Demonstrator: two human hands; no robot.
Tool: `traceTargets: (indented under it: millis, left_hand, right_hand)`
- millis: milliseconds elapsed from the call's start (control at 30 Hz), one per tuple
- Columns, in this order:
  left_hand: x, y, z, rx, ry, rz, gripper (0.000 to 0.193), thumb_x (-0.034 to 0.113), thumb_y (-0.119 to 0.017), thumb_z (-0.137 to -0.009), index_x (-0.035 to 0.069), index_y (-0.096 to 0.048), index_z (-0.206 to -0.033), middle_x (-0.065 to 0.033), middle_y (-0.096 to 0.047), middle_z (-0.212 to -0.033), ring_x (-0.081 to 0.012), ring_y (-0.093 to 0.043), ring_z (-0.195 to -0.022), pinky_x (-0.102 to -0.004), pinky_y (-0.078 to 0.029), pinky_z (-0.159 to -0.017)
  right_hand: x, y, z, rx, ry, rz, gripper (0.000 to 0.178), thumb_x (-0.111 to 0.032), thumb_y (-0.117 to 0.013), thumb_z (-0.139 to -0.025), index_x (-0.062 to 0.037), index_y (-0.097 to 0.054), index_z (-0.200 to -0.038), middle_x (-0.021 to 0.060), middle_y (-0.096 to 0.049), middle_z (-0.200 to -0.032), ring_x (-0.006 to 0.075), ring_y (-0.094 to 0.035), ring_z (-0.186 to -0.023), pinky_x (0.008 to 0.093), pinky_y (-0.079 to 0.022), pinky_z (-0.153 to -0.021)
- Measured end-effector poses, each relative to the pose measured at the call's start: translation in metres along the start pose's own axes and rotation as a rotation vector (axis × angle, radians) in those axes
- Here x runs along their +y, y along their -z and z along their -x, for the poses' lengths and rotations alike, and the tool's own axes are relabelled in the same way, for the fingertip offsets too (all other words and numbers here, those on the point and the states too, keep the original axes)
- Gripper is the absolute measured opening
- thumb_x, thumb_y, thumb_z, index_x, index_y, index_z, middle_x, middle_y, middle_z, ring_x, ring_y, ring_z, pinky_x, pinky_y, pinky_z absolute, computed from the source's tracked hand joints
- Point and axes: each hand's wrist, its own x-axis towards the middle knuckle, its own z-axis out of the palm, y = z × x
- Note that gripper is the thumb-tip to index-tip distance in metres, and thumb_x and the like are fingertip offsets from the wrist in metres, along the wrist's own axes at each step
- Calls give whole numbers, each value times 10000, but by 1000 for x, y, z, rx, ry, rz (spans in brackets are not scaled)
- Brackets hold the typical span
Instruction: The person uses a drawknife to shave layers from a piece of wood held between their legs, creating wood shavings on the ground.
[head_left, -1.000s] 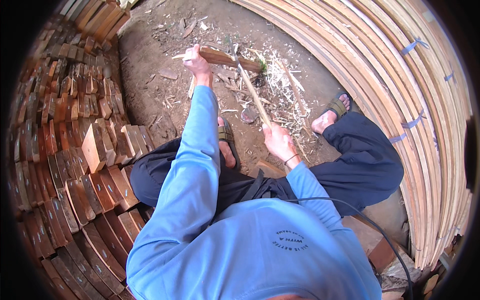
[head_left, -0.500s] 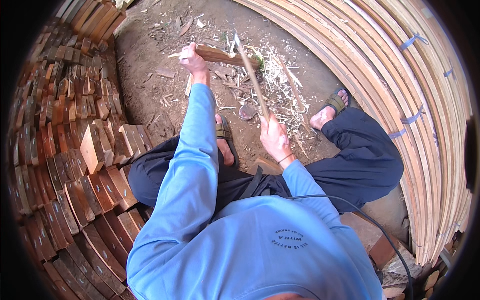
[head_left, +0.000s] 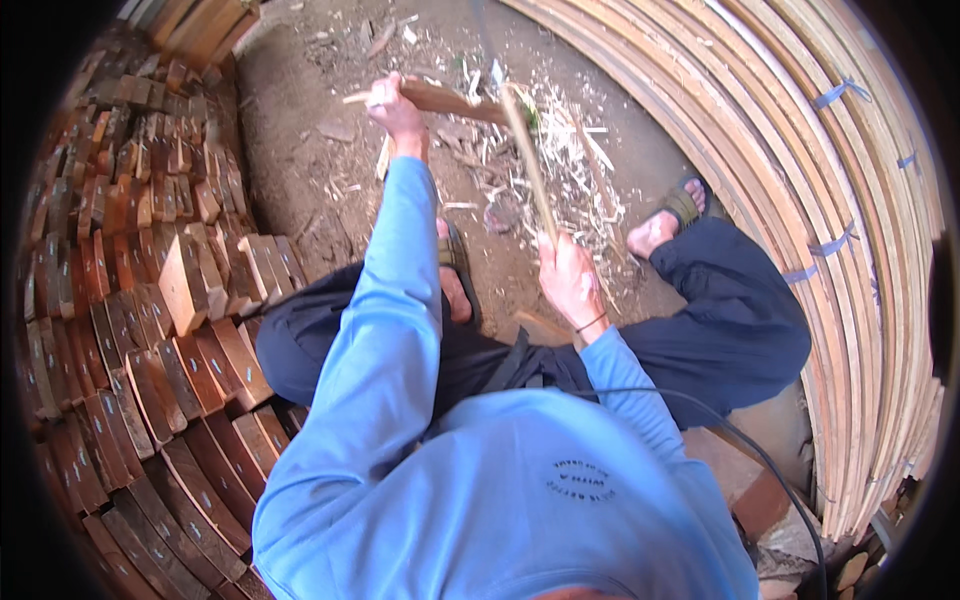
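My left hand (head_left: 397,108) grips a split piece of wood (head_left: 450,102) by its left end. A thin pale end of wood (head_left: 355,98) pokes out on the far side of that fist. The piece points right over the shavings, with a bit of green at its far end. In my right hand (head_left: 572,280) is the long wooden handle (head_left: 530,165) of a cutting tool, fingers wrapped round its near end. Its narrow grey metal blade (head_left: 486,38) reaches up toward the top edge and is partly blurred. The handle's far part crosses close to the wood's right end.
Pale shavings (head_left: 590,165) litter the dirt floor between my sandalled feet. Stacked short wood blocks (head_left: 150,380) fill the left side. Long boards tied with blue strips (head_left: 800,130) curve along the right. A black cable (head_left: 740,425) runs over my right side.
My left hand and the split wood have moved slightly farther away. My right hand has shifted a little right, taking the tool with it. Both grips stay the same.
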Motion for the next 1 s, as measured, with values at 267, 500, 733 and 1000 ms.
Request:
traceTargets:
  millis: [267,500,733,1000]
  left_hand:
    - [2,-6,-1,-6,-55,-99,140,116,-604,-837,-10,-612,-777,-81,-654,-714,-172,-607,-655,-324,-470,-642]
    - [9,-12,8,-12,4,-55,159,134,-600,-839,-18,-603,-792,-111,-661,-731,-192,-626,-647,-319,-485,-637]
    - [-2,-9,2,-17,-22,-65,180,149,-608,-836,-24,-602,-788,-118,-669,-743,-193,-633,-643,-307,-489,-628]
    - [8,-9,7,-14,-12,-50,147,97,-590,-844,-19,-603,-755,-89,-647,-715,-188,-632,-639,-318,-502,-639]
  right_hand:
    - [5,-14,-8,-94,-116,41,307,-246,-507,-983,43,-558,-891,280,-603,-684,476,-615,-690,538,-473,-639]
    - [27,-33,-8,-77,-15,122,334,-254,-514,-981,62,-570,-889,275,-611,-685,459,-630,-688,524,-489,-633]
    - [17,-29,-4,-51,-35,29,316,-220,-510,-972,72,-597,-888,294,-619,-750,471,-623,-759,525,-489,-691]
    - [-9,-4,-7,-26,-89,-8,309,-222,-497,-978,63,-584,-894,295,-618,-739,474,-626,-753,526,-494,-711]
